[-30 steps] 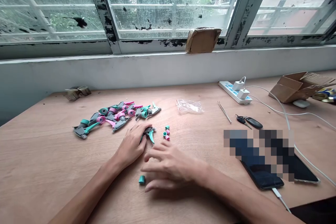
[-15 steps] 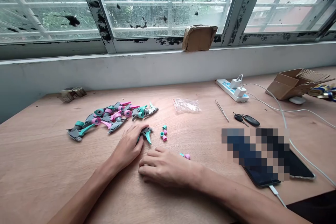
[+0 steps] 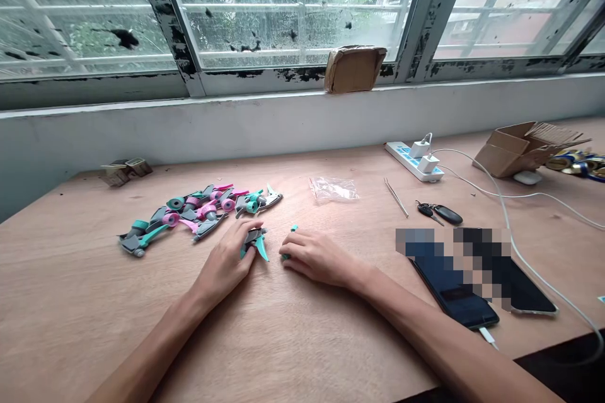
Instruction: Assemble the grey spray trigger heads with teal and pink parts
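My left hand (image 3: 227,253) is closed around a grey and teal plastic tool (image 3: 259,244) with a curved, pointed teal piece, low over the table. Fingers curled and pointing left, my right hand (image 3: 317,257) is closed at a small teal cap (image 3: 285,256), which is mostly covered by the fingertips. Another teal cap (image 3: 293,228) peeks out just beyond that hand; the pink caps are hidden. To the left of and beyond my left hand lies a pile of similar grey, pink and teal tools (image 3: 208,208).
Behind the hands lie a clear plastic bag (image 3: 334,189) and tweezers (image 3: 396,197). Keys (image 3: 439,212), two phones (image 3: 456,293) and a power strip (image 3: 413,162) with white cables are on the right. A cardboard box (image 3: 505,148) stands at the back right.
My right hand has moved away from me and to the right, from beside my left hand to the small caps. My left hand keeps its hold on the tool.
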Tool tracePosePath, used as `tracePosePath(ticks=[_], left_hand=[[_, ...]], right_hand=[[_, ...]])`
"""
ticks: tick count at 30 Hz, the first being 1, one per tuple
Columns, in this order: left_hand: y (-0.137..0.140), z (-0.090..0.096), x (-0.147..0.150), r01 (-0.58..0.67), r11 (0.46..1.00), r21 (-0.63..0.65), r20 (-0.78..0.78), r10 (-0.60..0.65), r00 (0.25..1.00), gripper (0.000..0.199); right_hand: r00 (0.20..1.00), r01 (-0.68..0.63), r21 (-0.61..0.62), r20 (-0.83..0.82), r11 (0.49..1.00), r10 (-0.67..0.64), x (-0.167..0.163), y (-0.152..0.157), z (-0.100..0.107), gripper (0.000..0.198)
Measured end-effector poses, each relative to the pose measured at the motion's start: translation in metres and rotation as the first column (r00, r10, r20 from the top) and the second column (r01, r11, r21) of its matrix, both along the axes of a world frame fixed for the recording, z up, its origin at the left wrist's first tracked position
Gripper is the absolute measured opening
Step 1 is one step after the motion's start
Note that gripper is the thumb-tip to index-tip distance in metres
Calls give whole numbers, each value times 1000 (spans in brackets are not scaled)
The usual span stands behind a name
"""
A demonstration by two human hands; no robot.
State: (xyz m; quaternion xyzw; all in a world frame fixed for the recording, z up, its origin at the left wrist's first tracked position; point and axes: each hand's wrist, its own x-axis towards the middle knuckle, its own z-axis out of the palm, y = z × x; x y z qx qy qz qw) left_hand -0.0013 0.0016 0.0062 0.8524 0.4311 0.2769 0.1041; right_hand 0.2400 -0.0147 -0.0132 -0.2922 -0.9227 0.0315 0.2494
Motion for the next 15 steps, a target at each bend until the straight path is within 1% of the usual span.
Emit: tracePosePath(ticks=[2,4,6,8,11,13,15], left_hand=[[-1,3,1,-26,999,27,29,25,999,42],[-3,7,3,-55,998,25,66,54,996,32],[-6,11,4,-63,997,-38,93,67,993,19],[-11,14,6,-80,993,-88,105,89,990,17],[-18,16,7,-102,987,-127,121,118,986,29],[-21,15,7,-47,981,-187,153,77,985,42],[-22,13,5,45,964,-263,205,10,979,50]], right_hand=[[998,59,-23,-4,998,-59,5,4,1,9],[992,123,-34,-11,992,-123,8,6,3,6],[985,165,-43,-37,985,-167,11,6,5,6],[978,182,-60,-94,981,-187,11,5,7,10],[956,194,-90,-205,977,-209,8,1,11,16],[938,211,-110,-257,971,-232,6,-3,12,12],[922,232,-122,-289,965,-259,4,-6,13,10]])
